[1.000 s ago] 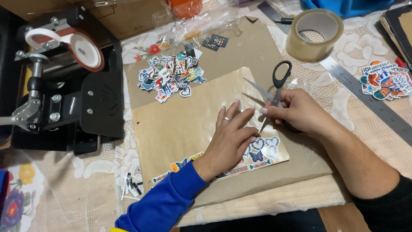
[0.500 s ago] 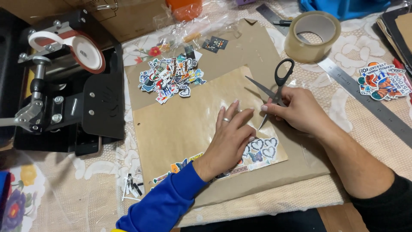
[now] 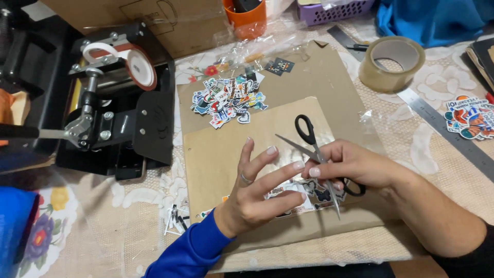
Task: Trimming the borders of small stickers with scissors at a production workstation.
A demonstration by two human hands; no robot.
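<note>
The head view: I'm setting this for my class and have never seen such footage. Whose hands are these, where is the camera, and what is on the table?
A camera worn on a person's head looks down at their own two bare hands. The right hand holds black scissors, blades open. The left hand, in a blue sleeve, is raised with fingers spread over a sticker sheet on brown paper. Farther back lie a pile of cut stickers, a tape roll, a metal ruler and, at the left, a black press machine.

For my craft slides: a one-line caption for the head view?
Right hand holds black-handled scissors beside the lifted left hand above a sticker sheet on brown paper.
</note>
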